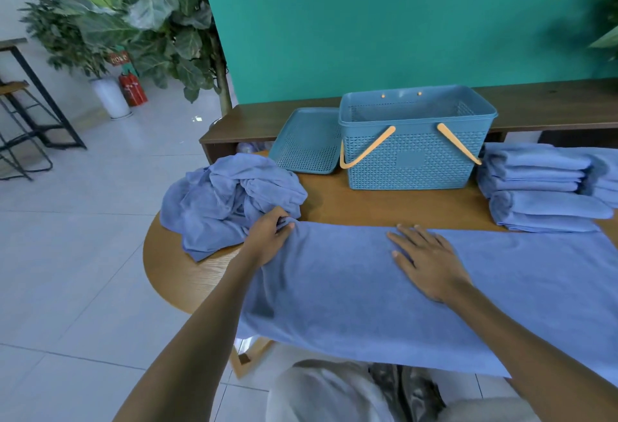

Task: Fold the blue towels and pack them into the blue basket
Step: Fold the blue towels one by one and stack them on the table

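While right hand lies flat, fingers spread, pinning spread towel to table, left hand pinches far-left corner, likely for next fold; blue basket waits open.

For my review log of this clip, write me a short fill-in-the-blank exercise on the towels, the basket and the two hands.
1. The left hand pinches the far left ____ of the spread towel.
2. The right hand lies ____ on that towel, fingers straight.
3. The basket's lid leans against the ____ side of the blue basket, as seen from the head camera.
4. The folded towels are stacked to the ____ of the basket.

Missing words: corner; flat; left; right
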